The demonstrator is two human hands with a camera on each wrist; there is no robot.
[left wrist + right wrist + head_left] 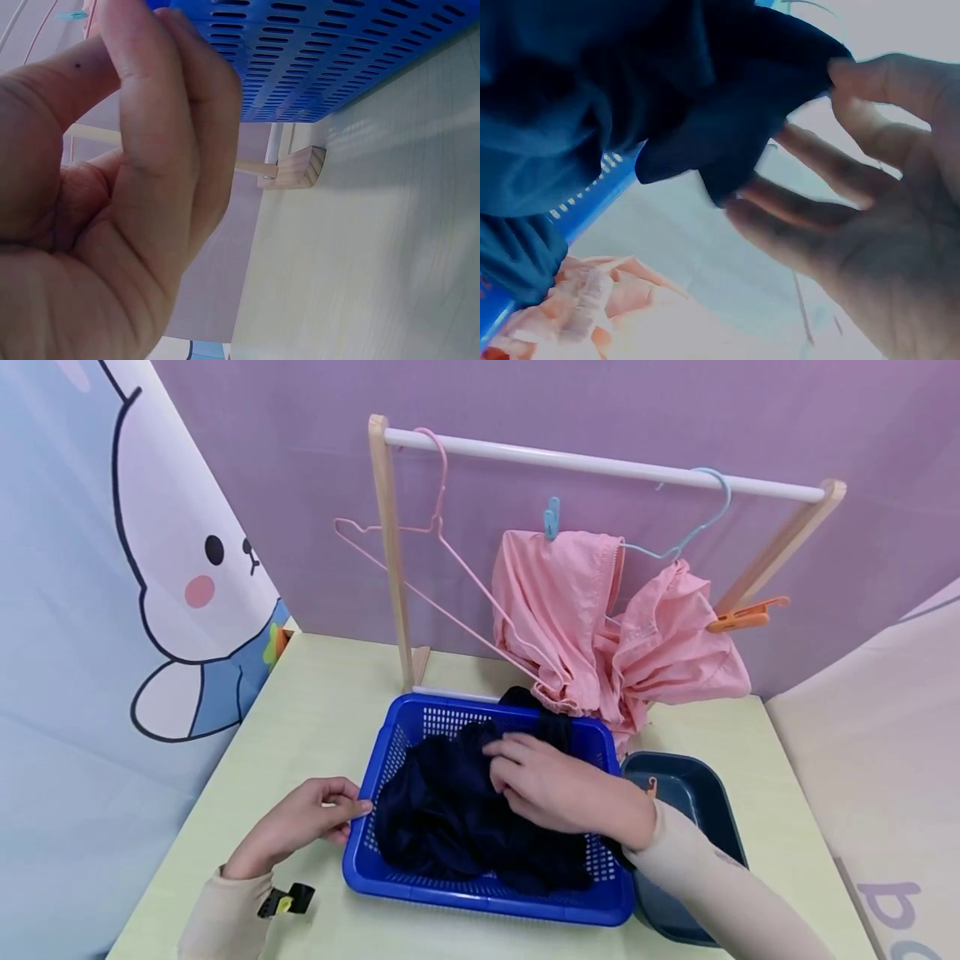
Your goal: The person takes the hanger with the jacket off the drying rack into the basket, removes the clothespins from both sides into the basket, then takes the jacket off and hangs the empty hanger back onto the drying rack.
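A blue plastic basket (480,906) with slotted walls stands on the table, with a bunched dark navy garment (457,818) inside it. At the basket's left rim, my left hand (313,814) pinches the edge between thumb and fingers. My right hand (551,781) is over the basket. In the right wrist view, its thumb and index finger pinch an edge of the dark cloth (667,97), while the other fingers spread out below. Part of the dark cloth hangs over the basket's back rim. The garment's kind is hidden by its folds.
Behind the basket stands a wooden rack with a white rail (600,462). A bare pink hanger (438,522) and a blue hanger (708,518) with a pink garment (555,602) hang there, with clothespins. A dark green tub (675,764) is at right.
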